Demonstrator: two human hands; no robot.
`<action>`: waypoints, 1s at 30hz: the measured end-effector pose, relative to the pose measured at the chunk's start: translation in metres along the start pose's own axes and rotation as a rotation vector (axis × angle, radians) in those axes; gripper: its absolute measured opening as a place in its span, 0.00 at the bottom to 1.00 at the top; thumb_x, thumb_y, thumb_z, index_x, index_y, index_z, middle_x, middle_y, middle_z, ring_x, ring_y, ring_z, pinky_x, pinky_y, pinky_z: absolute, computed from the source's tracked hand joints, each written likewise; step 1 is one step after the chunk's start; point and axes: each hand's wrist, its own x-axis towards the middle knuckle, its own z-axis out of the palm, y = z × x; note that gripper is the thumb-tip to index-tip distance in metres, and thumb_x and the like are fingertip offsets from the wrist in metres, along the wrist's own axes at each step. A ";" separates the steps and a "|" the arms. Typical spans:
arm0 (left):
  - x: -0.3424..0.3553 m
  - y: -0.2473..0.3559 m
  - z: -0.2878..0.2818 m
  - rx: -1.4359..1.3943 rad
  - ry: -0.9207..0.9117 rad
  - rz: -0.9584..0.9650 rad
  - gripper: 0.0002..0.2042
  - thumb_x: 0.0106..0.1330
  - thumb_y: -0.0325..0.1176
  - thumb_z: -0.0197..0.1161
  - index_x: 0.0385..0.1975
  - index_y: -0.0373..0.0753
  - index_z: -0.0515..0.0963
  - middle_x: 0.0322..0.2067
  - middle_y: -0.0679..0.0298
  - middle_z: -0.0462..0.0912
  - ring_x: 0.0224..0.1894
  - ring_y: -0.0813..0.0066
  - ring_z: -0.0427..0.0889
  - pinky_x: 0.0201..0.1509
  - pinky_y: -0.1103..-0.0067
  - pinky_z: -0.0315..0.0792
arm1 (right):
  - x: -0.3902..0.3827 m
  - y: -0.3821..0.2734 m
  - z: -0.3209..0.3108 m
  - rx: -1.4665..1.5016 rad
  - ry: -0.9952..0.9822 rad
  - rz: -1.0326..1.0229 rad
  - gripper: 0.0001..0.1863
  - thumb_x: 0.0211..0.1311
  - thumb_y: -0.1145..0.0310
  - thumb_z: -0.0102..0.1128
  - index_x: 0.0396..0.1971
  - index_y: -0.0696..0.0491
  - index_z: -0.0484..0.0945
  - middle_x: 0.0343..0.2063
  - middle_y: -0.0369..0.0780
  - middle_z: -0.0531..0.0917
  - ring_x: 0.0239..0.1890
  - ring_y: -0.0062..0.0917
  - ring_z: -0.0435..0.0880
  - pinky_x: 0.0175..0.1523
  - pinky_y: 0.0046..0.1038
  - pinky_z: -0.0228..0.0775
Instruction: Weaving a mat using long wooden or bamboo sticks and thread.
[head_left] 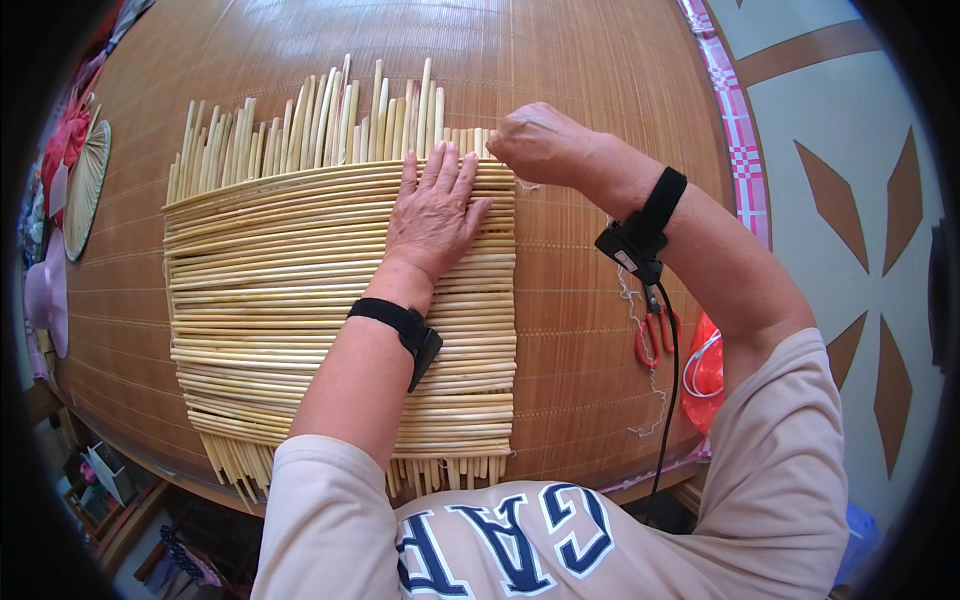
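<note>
A woven panel of pale round sticks (330, 260) lies on the brown slatted mat, with horizontal rows over vertical sticks (300, 130) that jut unevenly from its top and bottom. My left hand (435, 215) rests on the panel's upper right part, fingers stretched out and apart. My right hand (540, 145) is closed at the panel's top right corner; what its fingers hold is hidden. A white thread (655, 390) trails down the mat beside red-handled cutting tool (660, 330), partly behind the black wrist device on my right arm.
The brown mat (120, 300) covers the surface. A red plastic bag (705, 385) with white cord lies at the right. A pale fan (85, 190), pink cloth and a lilac hat (47, 295) sit along the left edge. A pink patterned strip (745, 170) borders the right edge.
</note>
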 end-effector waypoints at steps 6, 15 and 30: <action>0.000 -0.001 0.001 0.004 -0.012 -0.008 0.27 0.66 0.51 0.40 0.61 0.43 0.58 0.61 0.57 0.59 0.66 0.66 0.51 0.69 0.66 0.36 | 0.003 -0.004 0.000 -0.067 -0.035 -0.007 0.05 0.48 0.76 0.52 0.20 0.58 0.77 0.18 0.45 0.79 0.24 0.34 0.82 0.31 0.29 0.75; 0.000 0.000 0.000 -0.007 -0.012 -0.006 0.27 0.66 0.50 0.41 0.60 0.42 0.58 0.61 0.57 0.59 0.66 0.66 0.51 0.69 0.66 0.37 | 0.002 -0.007 0.001 -0.074 -0.060 -0.002 0.05 0.48 0.75 0.53 0.20 0.58 0.77 0.19 0.46 0.80 0.24 0.34 0.82 0.31 0.30 0.75; -0.001 0.000 0.002 -0.004 -0.002 -0.016 0.26 0.66 0.51 0.40 0.60 0.43 0.59 0.61 0.58 0.59 0.66 0.67 0.51 0.69 0.67 0.36 | 0.005 -0.011 0.005 -0.068 -0.092 0.061 0.04 0.49 0.76 0.53 0.22 0.57 0.78 0.20 0.45 0.80 0.26 0.32 0.82 0.32 0.29 0.75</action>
